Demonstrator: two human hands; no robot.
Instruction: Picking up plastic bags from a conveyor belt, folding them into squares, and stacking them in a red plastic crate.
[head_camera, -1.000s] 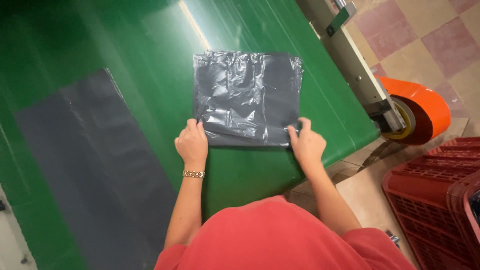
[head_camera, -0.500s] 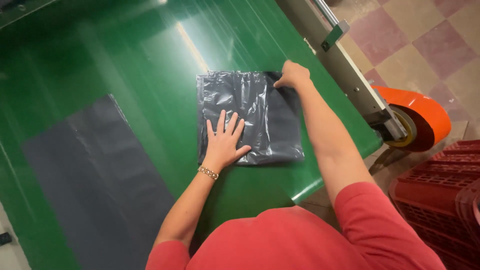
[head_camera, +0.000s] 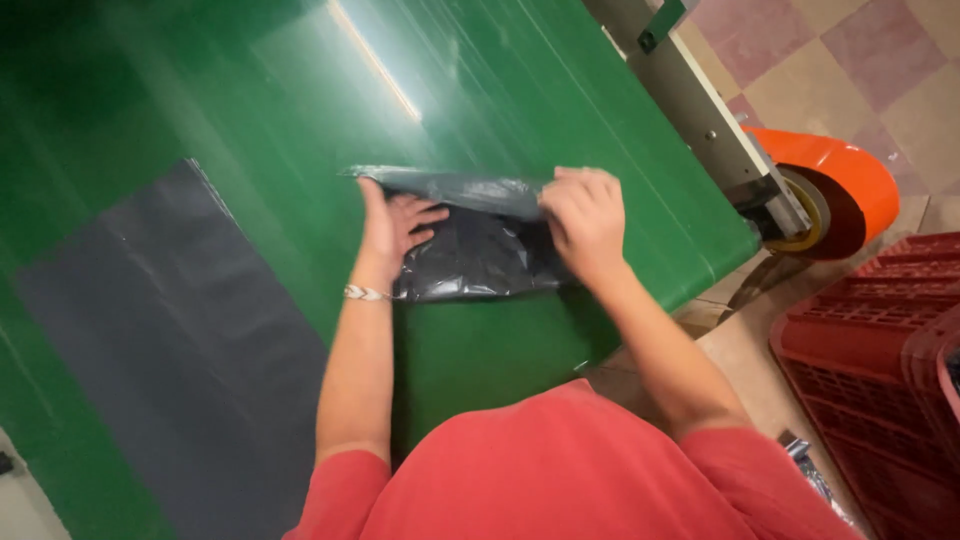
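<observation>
At the grip, right: right hand (head_camera: 585, 215) is closed over the right end of the lifted far edge of the grey plastic bag (head_camera: 480, 260), knuckles up, pinching the film.
At the grip, left: left hand (head_camera: 395, 225) lies spread and flat, holding nothing. Its fingers rest on the lower layer of the bag, and its thumb side touches the raised edge.
Bag position: it lies on the green counter (head_camera: 500, 90) near the counter's near right corner. Its far edge (head_camera: 450, 187) is raised as a long flap between the 2 hands, and the rest lies wrinkled and flat.
Step in hand, as I judge it: a fold of the far half over the near half.
Doing it well: the flat left palm should pin the lower layer so the slick film does not slide. The right pinch should carry the flap level, so the 2 edges meet square and no air is trapped.
Risk: pulling from only 1 end could skew the crease.
Wrist: a pale bracelet (head_camera: 365, 293) sits just beside the bag's left edge.
Further out: a dark grey sheet (head_camera: 170, 340) lies flat, well apart to the left.
Off the counter: a metal frame rail (head_camera: 700, 110), an orange wheel (head_camera: 830, 180) and a red crate (head_camera: 880, 350) stand to the right.
</observation>
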